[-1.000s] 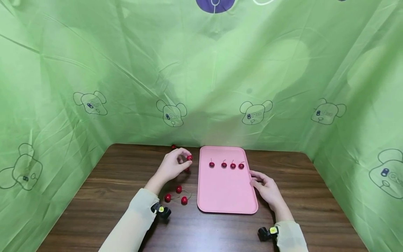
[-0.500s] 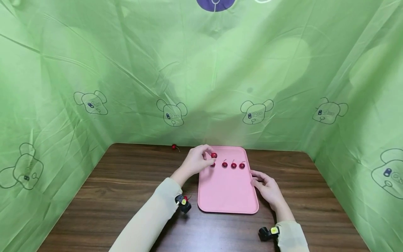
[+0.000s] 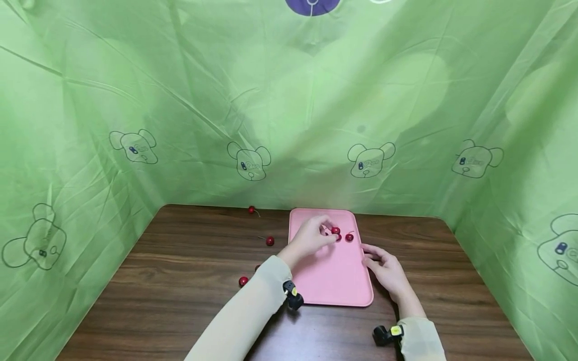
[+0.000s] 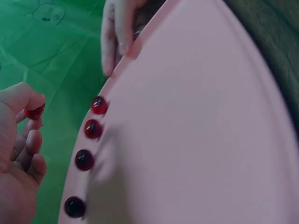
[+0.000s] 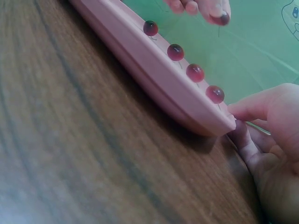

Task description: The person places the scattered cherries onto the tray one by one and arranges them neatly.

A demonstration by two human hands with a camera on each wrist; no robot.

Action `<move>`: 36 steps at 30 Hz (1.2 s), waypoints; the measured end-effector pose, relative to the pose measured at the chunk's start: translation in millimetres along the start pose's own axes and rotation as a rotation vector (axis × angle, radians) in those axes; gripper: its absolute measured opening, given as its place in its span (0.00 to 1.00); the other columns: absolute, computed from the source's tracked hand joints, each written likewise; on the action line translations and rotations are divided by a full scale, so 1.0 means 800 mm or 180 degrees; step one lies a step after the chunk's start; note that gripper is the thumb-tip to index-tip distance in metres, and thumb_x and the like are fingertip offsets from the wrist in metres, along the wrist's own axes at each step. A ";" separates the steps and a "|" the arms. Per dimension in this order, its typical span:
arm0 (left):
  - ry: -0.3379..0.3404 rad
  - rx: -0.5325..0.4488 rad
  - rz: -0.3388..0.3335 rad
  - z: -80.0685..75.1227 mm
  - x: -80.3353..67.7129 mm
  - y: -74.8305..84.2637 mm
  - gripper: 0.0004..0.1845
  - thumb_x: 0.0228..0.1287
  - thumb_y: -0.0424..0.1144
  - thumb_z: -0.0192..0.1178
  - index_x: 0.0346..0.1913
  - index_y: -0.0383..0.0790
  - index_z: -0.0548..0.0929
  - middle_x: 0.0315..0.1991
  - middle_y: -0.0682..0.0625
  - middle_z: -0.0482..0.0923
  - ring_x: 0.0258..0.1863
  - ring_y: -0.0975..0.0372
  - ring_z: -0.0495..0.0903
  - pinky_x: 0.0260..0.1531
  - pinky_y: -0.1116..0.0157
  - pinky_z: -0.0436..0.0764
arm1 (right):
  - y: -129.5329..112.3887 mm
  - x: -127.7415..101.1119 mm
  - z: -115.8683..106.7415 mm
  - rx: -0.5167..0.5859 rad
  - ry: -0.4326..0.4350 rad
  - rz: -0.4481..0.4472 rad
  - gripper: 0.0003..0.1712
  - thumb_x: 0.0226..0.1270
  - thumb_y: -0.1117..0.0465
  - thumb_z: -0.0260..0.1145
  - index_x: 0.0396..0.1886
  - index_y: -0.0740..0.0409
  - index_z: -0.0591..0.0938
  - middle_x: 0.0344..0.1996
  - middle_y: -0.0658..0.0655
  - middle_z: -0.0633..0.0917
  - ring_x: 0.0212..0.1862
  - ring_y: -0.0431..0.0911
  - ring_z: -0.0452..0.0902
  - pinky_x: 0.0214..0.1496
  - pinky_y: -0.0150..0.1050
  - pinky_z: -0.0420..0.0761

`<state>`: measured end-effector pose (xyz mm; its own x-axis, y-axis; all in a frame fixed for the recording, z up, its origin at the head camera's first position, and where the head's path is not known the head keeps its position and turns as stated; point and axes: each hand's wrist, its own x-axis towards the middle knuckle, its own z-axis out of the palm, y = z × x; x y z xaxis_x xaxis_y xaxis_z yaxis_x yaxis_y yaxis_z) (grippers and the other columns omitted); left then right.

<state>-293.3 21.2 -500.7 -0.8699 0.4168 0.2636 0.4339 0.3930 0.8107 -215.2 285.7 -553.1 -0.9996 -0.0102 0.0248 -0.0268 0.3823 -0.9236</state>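
Observation:
My left hand (image 3: 311,236) is over the pink tray (image 3: 334,281), pinching a red cherry (image 3: 335,230) between thumb and fingertips. In the left wrist view this pinched cherry (image 4: 35,112) shows apart from the row on the tray. Several cherries stand in that row, such as the one nearest the right rim (image 3: 349,237); in the head view my left hand covers part of the row. My right hand (image 3: 386,271) holds the tray's right edge, thumb and fingers meeting at the rim in the right wrist view.
Loose cherries lie on the brown wooden table (image 3: 180,281) left of the tray: a far one (image 3: 251,209), a middle one (image 3: 269,241) and a near one (image 3: 244,281). Another is mostly behind the left sleeve (image 3: 253,311). Green cloth (image 3: 289,125) stands round the table's back and sides.
My left hand has carried the cherry rightward from the table left of the tray to over the row. My right hand has stayed at the tray's edge.

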 end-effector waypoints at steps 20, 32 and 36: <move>-0.0335 0.0262 -0.0111 0.078 -0.007 -0.006 0.12 0.66 0.35 0.76 0.50 0.47 0.89 0.42 0.57 0.88 0.42 0.71 0.83 0.51 0.71 0.80 | -0.005 0.000 -0.001 -0.0011 -0.0015 -0.0073 0.25 0.79 0.65 0.70 0.72 0.65 0.81 0.59 0.67 0.88 0.59 0.52 0.84 0.52 0.28 0.81; -0.0333 0.0527 -0.0015 0.087 -0.009 -0.002 0.10 0.65 0.36 0.76 0.46 0.47 0.89 0.39 0.57 0.86 0.41 0.68 0.82 0.49 0.71 0.77 | -0.005 0.000 -0.001 -0.0029 -0.0016 -0.0060 0.25 0.80 0.65 0.69 0.73 0.65 0.81 0.59 0.68 0.88 0.58 0.49 0.85 0.52 0.28 0.81; -0.0358 0.0533 -0.0049 0.092 -0.009 -0.004 0.10 0.65 0.37 0.77 0.46 0.49 0.88 0.39 0.59 0.85 0.40 0.70 0.80 0.48 0.72 0.77 | -0.004 0.001 -0.001 -0.0055 -0.0028 -0.0059 0.25 0.80 0.65 0.69 0.73 0.65 0.81 0.60 0.68 0.87 0.58 0.48 0.85 0.52 0.28 0.81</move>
<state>-271.2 77.1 -543.5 -0.8492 0.4950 0.1842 0.4619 0.5269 0.7135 -215.6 285.1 -549.7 -0.9989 -0.0254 0.0385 -0.0454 0.3980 -0.9163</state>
